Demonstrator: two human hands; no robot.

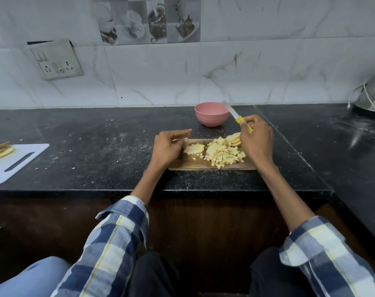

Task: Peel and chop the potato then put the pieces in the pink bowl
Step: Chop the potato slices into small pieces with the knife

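Observation:
A wooden cutting board (188, 165) lies on the black counter. On it are a heap of diced potato pieces (224, 154), a stack of potato slices (194, 148) to the left and more slices (233, 139) at the back right. My right hand (256, 139) grips a yellow-handled knife (235, 115), blade raised and pointing up-left toward the pink bowl (211, 114), which stands behind the board. My left hand (168, 147) hovers over the board's left end, fingers loosely curled, holding nothing.
A white cutting board (17, 162) with potato peels (0, 150) lies at the left. A steel vessel (373, 93) with a cord stands at the far right. A wall socket (55, 61) sits on the tiled backsplash. Crumbs dot the counter (96, 136).

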